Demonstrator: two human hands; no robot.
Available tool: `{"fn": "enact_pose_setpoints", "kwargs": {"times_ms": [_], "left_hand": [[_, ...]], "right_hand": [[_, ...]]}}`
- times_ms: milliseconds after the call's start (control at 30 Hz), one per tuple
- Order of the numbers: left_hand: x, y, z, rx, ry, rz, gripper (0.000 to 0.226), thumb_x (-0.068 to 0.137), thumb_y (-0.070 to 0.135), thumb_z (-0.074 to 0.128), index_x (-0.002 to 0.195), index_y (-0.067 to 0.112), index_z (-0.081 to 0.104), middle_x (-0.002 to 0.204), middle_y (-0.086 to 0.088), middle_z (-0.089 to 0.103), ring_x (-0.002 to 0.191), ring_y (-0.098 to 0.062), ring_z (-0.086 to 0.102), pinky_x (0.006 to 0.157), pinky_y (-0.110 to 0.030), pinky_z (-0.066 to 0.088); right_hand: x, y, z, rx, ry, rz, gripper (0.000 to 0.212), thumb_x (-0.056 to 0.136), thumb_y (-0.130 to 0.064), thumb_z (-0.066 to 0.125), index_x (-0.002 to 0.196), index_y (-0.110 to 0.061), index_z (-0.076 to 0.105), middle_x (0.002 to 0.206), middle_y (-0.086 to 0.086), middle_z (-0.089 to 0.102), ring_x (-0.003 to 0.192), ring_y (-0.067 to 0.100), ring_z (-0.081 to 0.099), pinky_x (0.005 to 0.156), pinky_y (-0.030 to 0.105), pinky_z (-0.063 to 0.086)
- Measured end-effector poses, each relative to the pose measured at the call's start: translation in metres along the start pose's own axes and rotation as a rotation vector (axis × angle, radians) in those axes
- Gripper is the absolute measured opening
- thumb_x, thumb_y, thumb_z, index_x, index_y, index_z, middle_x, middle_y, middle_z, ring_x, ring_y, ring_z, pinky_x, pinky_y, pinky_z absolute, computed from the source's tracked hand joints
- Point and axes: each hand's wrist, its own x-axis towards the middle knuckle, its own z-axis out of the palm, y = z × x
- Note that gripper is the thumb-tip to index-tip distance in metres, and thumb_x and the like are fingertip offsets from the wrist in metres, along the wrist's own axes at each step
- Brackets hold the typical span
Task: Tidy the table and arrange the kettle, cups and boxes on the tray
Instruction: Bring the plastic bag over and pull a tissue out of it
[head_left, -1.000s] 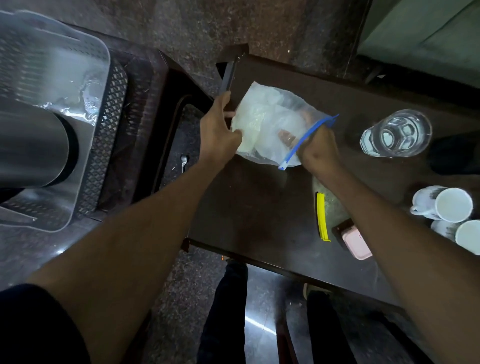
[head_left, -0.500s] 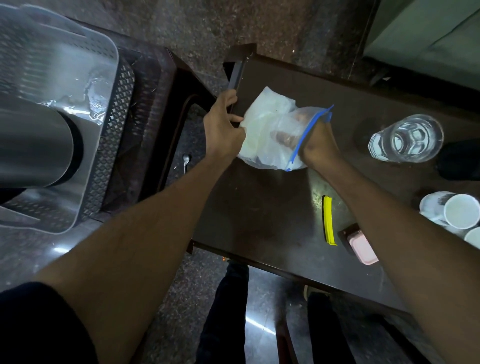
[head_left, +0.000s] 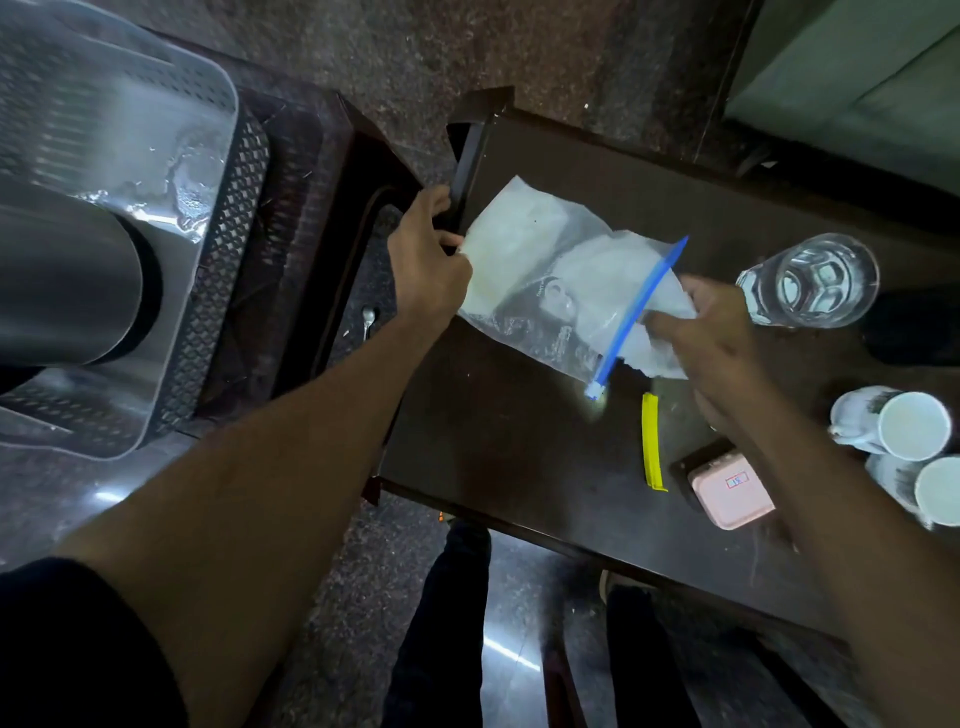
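Left hand (head_left: 423, 265) pinches a clear zip bag (head_left: 558, 280) on the dark counter (head_left: 519, 431) — right hand's (head_left: 719, 332) fingers grip white paper (head_left: 657, 332) at its mouth; pink box (head_left: 730, 496) label unreadable.

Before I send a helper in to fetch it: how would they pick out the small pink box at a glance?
Start at the dark brown table and look to its near edge, under the person's right forearm. The small pink square box lies flat there, between a yellow plastic strip and two white ceramic cups. It is the only pink thing, with a tiny label on its lid.
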Motion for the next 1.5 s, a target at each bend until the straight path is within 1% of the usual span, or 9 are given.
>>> {"fn": "enact_pose_setpoints", "kwargs": {"times_ms": [233, 333, 533, 700, 900, 1067, 1233, 1367, 1500], "left_hand": [[-0.004, 0.006, 0.005, 0.077, -0.001, 0.008, 0.074, 0.087, -0.013, 0.063, 0.157, 0.008, 0.05, 0.153, -0.007, 0.058, 0.109, -0.014, 0.071, 0.078, -0.026, 0.057], [-0.004, 0.01, 0.005, 0.155, -0.046, 0.005, 0.076, 0.087, -0.013, 0.062, 0.159, 0.006, 0.047, 0.151, -0.012, 0.06, 0.119, -0.019, 0.069, 0.08, -0.029, 0.055], [-0.04, 0.073, 0.022, 0.261, 0.069, 0.197, 0.068, 0.09, 0.011, 0.068, 0.154, 0.012, 0.047, 0.154, -0.008, 0.052, 0.142, -0.029, 0.049, 0.125, -0.055, 0.032], [-0.093, 0.181, 0.066, -0.312, -0.551, 0.281, 0.062, 0.091, 0.041, 0.074, 0.147, 0.02, 0.061, 0.138, 0.001, 0.07, 0.12, -0.009, 0.07, 0.102, -0.033, 0.058], [-0.131, 0.244, 0.132, -0.248, -1.02, 0.312, 0.05, 0.085, 0.005, 0.082, 0.132, -0.001, 0.066, 0.128, -0.027, 0.071, 0.113, -0.034, 0.073, 0.097, -0.05, 0.057], [-0.165, 0.264, 0.195, -0.242, -0.884, 0.247, 0.036, 0.085, -0.008, 0.082, 0.12, -0.011, 0.071, 0.1, -0.019, 0.075, 0.084, -0.021, 0.071, 0.071, -0.032, 0.06], [-0.17, 0.28, 0.242, -0.36, -0.818, 0.124, 0.039, 0.088, -0.007, 0.079, 0.126, -0.009, 0.07, 0.111, -0.023, 0.075, 0.089, -0.03, 0.073, 0.067, -0.034, 0.059], [-0.165, 0.29, 0.266, -0.19, -0.637, 0.183, 0.044, 0.082, 0.004, 0.089, 0.123, 0.001, 0.074, 0.117, -0.014, 0.08, 0.108, -0.029, 0.077, 0.092, -0.045, 0.064], [-0.159, 0.284, 0.266, -0.116, -0.341, 0.228, 0.049, 0.077, 0.003, 0.089, 0.122, 0.004, 0.071, 0.11, -0.016, 0.077, 0.094, -0.021, 0.075, 0.093, -0.04, 0.063]], "right_hand": [[-0.042, -0.006, -0.041, -0.478, 0.16, -0.212, 0.01, 0.086, -0.011, 0.072, 0.097, -0.01, 0.07, 0.084, 0.011, 0.07, 0.08, 0.033, 0.065, 0.061, 0.031, 0.042], [-0.062, -0.01, -0.07, -0.636, 0.202, -0.196, 0.033, 0.091, -0.015, 0.069, 0.124, -0.011, 0.068, 0.115, 0.016, 0.071, 0.108, 0.042, 0.062, 0.088, 0.039, 0.048], [-0.079, -0.019, -0.121, -0.32, 0.237, -0.237, 0.022, 0.088, -0.015, 0.074, 0.11, -0.016, 0.07, 0.098, 0.005, 0.073, 0.089, 0.028, 0.069, 0.076, 0.042, 0.057], [-0.08, -0.018, -0.169, 0.138, 0.073, -0.196, 0.016, 0.088, -0.005, 0.075, 0.095, -0.018, 0.072, 0.081, -0.007, 0.07, 0.069, 0.009, 0.064, 0.057, 0.03, 0.054], [-0.078, -0.001, -0.258, 0.079, -0.038, -0.143, 0.018, 0.087, -0.001, 0.074, 0.101, -0.012, 0.075, 0.082, -0.003, 0.07, 0.071, 0.009, 0.064, 0.058, 0.023, 0.052], [-0.071, 0.025, -0.318, 0.259, 0.128, 0.03, 0.037, 0.088, -0.013, 0.079, 0.124, -0.016, 0.071, 0.119, 0.012, 0.076, 0.1, 0.023, 0.075, 0.081, 0.04, 0.061], [-0.055, 0.036, -0.346, 0.503, 0.119, 0.017, 0.042, 0.091, -0.012, 0.077, 0.132, -0.01, 0.066, 0.124, 0.01, 0.075, 0.107, 0.026, 0.076, 0.083, 0.043, 0.065], [-0.036, 0.035, -0.347, 0.189, 0.377, -0.125, 0.039, 0.082, 0.008, 0.07, 0.113, -0.014, 0.069, 0.114, 0.006, 0.072, 0.105, 0.023, 0.07, 0.091, 0.044, 0.062], [-0.02, 0.036, -0.336, -0.312, 0.489, -0.164, 0.03, 0.079, 0.002, 0.057, 0.101, -0.011, 0.072, 0.099, 0.007, 0.074, 0.098, 0.025, 0.069, 0.079, 0.034, 0.054]]}}
